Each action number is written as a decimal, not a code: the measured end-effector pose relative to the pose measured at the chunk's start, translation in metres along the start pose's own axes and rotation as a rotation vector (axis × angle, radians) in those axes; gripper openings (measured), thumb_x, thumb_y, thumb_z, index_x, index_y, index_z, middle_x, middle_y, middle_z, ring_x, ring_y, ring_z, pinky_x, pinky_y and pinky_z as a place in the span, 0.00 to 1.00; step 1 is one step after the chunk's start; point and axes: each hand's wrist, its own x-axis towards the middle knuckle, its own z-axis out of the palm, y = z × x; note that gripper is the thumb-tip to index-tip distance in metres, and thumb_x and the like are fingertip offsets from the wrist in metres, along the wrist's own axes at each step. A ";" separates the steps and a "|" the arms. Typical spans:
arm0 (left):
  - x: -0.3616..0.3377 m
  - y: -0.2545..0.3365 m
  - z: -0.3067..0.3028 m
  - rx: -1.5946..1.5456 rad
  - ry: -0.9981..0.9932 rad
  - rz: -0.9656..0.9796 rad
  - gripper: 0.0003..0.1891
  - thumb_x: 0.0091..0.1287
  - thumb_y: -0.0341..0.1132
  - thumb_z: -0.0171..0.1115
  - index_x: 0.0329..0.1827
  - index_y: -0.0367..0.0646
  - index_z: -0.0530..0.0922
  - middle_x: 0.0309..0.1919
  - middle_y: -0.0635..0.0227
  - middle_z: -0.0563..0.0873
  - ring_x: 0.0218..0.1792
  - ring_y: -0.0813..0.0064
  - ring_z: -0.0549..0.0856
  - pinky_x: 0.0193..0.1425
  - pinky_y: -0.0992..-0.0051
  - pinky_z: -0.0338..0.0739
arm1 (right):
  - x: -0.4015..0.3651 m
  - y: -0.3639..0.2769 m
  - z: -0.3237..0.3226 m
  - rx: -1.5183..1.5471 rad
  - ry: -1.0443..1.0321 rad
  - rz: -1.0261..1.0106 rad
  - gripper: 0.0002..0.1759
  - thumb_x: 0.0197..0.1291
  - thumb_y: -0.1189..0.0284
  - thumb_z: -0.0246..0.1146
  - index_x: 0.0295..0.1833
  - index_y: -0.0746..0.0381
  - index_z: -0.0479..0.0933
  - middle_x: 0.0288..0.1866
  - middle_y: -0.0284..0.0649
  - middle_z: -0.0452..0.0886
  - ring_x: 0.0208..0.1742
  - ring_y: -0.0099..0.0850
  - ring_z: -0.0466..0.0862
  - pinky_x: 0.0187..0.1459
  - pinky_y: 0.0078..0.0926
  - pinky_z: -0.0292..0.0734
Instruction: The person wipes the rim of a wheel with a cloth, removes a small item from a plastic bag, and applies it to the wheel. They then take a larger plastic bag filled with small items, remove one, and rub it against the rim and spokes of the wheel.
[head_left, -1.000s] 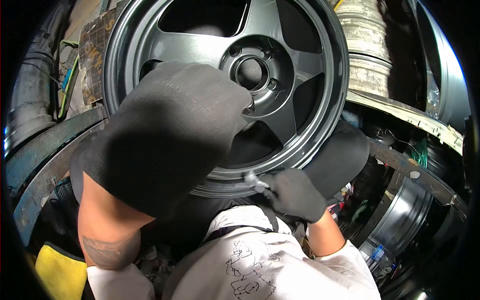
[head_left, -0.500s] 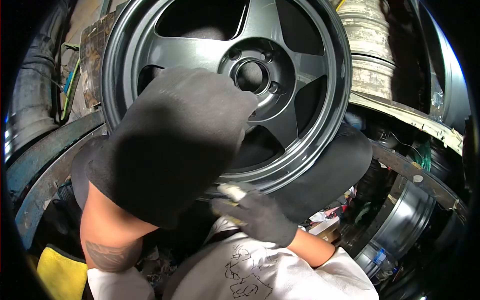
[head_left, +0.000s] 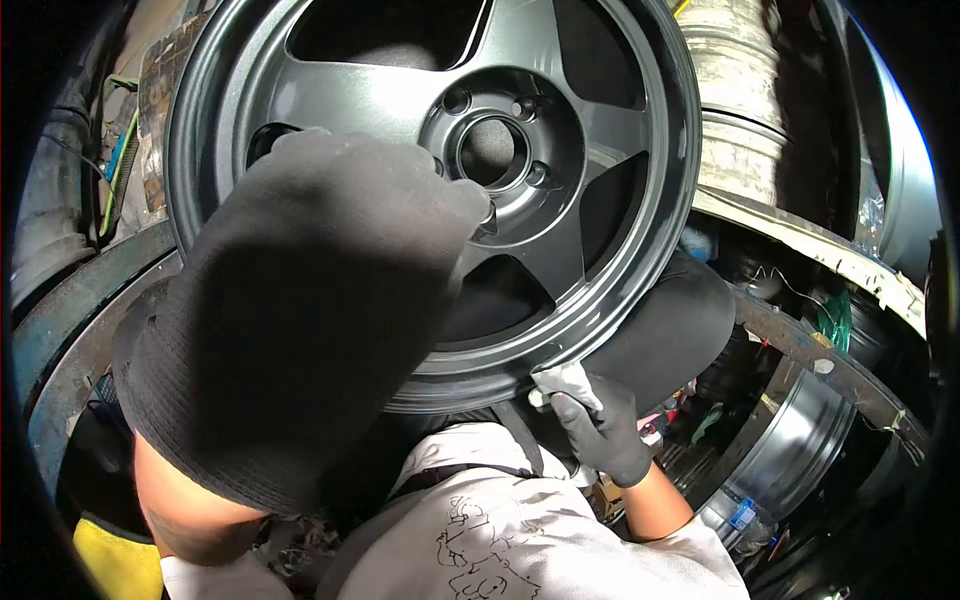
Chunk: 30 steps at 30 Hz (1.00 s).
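- Cloth (head_left: 115, 560), yellow in colour, is seen at the lower left, below a curved metal frame (head_left: 90, 285) marked with blue paint.
- The left hand (head_left: 340, 240), covered by a dark glove, is laid over the wheel's left side, its knuckles just beside the hub; whether its grip is clenched or loose cannot be told, the fingers being largely hidden.
- The dark grey wheel (head_left: 560, 230) is set upper centre, before the person's torso, its lower right edge backed by a dark-clad leg (head_left: 670, 325).
- A white pad (head_left: 567, 382) is grasped by the gloved right hand (head_left: 607, 432) between thumb and fingers, at the wheel's lower lip.
- Pale, worn rims (head_left: 740, 95) are stacked at the upper right; another rim (head_left: 800, 440) is seen below.
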 end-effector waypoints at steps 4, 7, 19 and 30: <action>0.009 0.008 -0.007 0.013 -0.038 0.018 0.10 0.64 0.36 0.74 0.44 0.41 0.89 0.31 0.61 0.86 0.35 0.59 0.88 0.44 0.62 0.82 | 0.004 -0.018 0.013 0.087 0.013 0.156 0.07 0.70 0.73 0.71 0.49 0.62 0.81 0.34 0.39 0.88 0.32 0.27 0.89 0.35 0.29 0.82; 0.006 0.011 -0.003 0.077 0.058 0.035 0.09 0.65 0.37 0.74 0.42 0.42 0.89 0.29 0.62 0.86 0.33 0.61 0.88 0.43 0.63 0.82 | 0.015 -0.010 0.005 -0.181 -0.087 -0.091 0.13 0.60 0.74 0.74 0.49 0.60 0.80 0.35 0.40 0.83 0.34 0.38 0.86 0.40 0.37 0.81; 0.005 0.006 0.006 0.063 0.125 0.067 0.10 0.63 0.35 0.75 0.45 0.42 0.89 0.31 0.61 0.87 0.35 0.60 0.88 0.45 0.61 0.83 | 0.036 -0.028 0.007 -0.712 -0.315 -0.217 0.24 0.62 0.69 0.69 0.65 0.52 0.87 0.32 0.35 0.80 0.31 0.35 0.85 0.35 0.38 0.77; 0.002 0.007 0.010 0.052 0.167 0.084 0.12 0.62 0.33 0.75 0.47 0.42 0.89 0.32 0.60 0.88 0.36 0.59 0.89 0.47 0.60 0.84 | 0.032 -0.047 0.023 -0.939 -0.361 -0.246 0.22 0.66 0.64 0.66 0.64 0.57 0.85 0.30 0.34 0.83 0.29 0.31 0.86 0.33 0.36 0.77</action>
